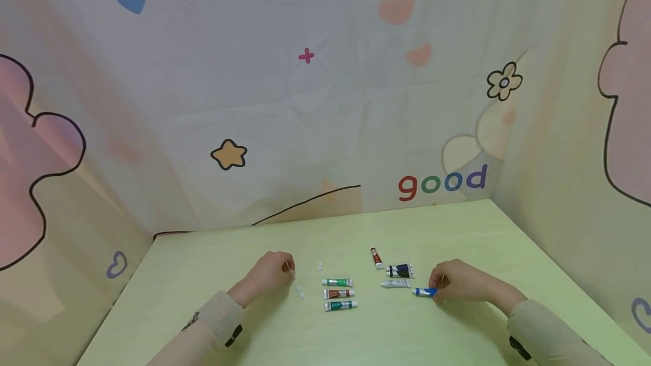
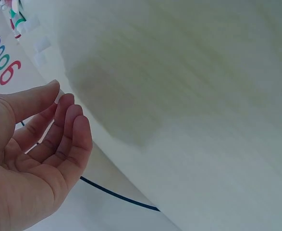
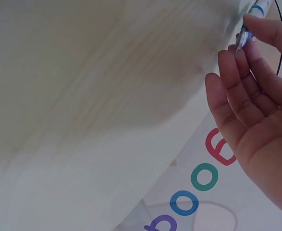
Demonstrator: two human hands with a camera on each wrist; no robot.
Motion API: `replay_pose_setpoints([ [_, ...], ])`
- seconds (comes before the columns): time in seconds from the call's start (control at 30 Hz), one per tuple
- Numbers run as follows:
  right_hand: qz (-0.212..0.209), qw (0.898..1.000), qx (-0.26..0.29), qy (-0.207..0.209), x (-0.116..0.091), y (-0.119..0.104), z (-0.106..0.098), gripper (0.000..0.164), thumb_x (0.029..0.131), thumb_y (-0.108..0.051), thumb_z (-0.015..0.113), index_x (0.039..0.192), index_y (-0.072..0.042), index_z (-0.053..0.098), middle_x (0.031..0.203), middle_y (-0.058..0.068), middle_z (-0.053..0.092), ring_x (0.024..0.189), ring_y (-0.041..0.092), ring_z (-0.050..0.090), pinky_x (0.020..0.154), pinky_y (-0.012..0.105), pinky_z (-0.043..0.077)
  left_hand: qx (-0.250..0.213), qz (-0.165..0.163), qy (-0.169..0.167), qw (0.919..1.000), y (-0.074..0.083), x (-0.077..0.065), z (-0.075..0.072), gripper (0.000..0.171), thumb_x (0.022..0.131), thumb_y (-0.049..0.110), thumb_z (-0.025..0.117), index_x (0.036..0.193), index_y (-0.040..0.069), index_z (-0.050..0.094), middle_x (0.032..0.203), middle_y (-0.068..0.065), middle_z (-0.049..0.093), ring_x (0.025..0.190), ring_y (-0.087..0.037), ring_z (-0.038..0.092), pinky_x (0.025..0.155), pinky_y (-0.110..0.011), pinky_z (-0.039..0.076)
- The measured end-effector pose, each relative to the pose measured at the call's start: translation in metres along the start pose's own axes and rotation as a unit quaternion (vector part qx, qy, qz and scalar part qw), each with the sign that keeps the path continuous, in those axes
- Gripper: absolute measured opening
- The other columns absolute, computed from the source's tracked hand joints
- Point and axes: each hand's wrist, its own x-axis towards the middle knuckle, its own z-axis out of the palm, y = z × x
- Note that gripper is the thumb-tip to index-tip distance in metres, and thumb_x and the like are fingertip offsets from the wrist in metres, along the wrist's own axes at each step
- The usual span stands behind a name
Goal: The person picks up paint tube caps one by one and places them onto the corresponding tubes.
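Observation:
My right hand (image 1: 460, 281) is at the right of the table, its thumb and fingers pinching the end of a small blue paint tube (image 1: 424, 292). In the right wrist view, the tube (image 3: 260, 8) points away from the fingertips. On the left, my left hand (image 1: 269, 273) pinches a tiny white piece (image 2: 59, 97) between thumb and fingertips, mostly hidden by them. Close to that hand lie more small white pieces (image 1: 300, 292), with others (image 1: 320, 266) farther back. Nearest the blue tube are a silver-white paint tube (image 1: 395, 283) and a dark one (image 1: 400, 270).
Between the hands, a green tube (image 1: 337, 282), a red-brown tube (image 1: 339, 293) and another green tube (image 1: 341, 305) lie in a column. A red tube (image 1: 376, 258) lies farther back. Printed cloth walls (image 1: 285, 129) enclose the pale table (image 1: 386, 332) at back and sides.

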Motion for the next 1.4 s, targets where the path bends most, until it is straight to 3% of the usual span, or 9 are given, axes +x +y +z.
replay_pose_setpoints([
  [0.27, -0.006, 0.997, -0.029, 0.069, -0.005, -0.004, -0.015, 0.011, 0.086, -0.013, 0.077, 0.093, -0.009, 0.07, 0.083, -0.006, 0.061, 0.073, 0.01, 0.051, 0.064, 0.026, 0.046, -0.017, -0.029, 0.023, 0.9992, -0.005, -0.008, -0.015, 0.006, 0.092, 0.002, 0.071, 0.089, 0.006, 0.067, 0.079, 0.0, 0.062, 0.068, -0.014, 0.054, 0.063, -0.032, 0.048],
  [0.57, 0.007, 0.988, -0.014, 0.154, -0.001, -0.02, -0.033, 0.013, 0.087, -0.013, 0.075, 0.096, -0.007, 0.069, 0.083, -0.003, 0.06, 0.076, 0.016, 0.052, 0.061, 0.026, 0.047, -0.049, -0.041, 0.068, 0.9957, -0.008, -0.01, -0.029, 0.006, 0.093, 0.01, 0.072, 0.092, 0.005, 0.069, 0.079, 0.002, 0.063, 0.07, -0.012, 0.055, 0.065, -0.031, 0.048],
  [1.0, 0.013, 0.973, 0.039, 0.228, 0.005, -0.066, -0.04, 0.016, 0.089, -0.018, 0.076, 0.101, -0.009, 0.07, 0.077, 0.002, 0.055, 0.073, 0.02, 0.05, 0.057, 0.027, 0.041, -0.125, -0.038, 0.162, 0.978, 0.015, -0.032, -0.059, 0.015, 0.096, 0.016, 0.071, 0.106, 0.005, 0.071, 0.093, 0.0, 0.071, 0.087, -0.018, 0.068, 0.077, -0.037, 0.054],
  [1.2, -0.026, 0.966, 0.06, 0.249, 0.006, -0.091, -0.038, 0.014, 0.09, -0.014, 0.075, 0.101, -0.01, 0.069, 0.079, 0.003, 0.054, 0.074, 0.021, 0.05, 0.057, 0.027, 0.04, -0.163, -0.037, 0.185, 0.9683, 0.029, -0.045, -0.068, 0.02, 0.097, 0.02, 0.07, 0.112, 0.006, 0.071, 0.099, -0.001, 0.072, 0.091, -0.018, 0.067, 0.084, -0.039, 0.053],
  [1.4, -0.065, 0.958, 0.071, 0.269, 0.004, -0.114, -0.036, 0.013, 0.089, -0.01, 0.075, 0.101, -0.012, 0.07, 0.077, 0.002, 0.051, 0.071, 0.019, 0.049, 0.056, 0.026, 0.038, -0.196, -0.035, 0.203, 0.9587, 0.05, -0.054, -0.077, 0.02, 0.097, 0.02, 0.07, 0.113, 0.007, 0.071, 0.103, -0.002, 0.071, 0.095, -0.016, 0.066, 0.087, -0.032, 0.053],
])
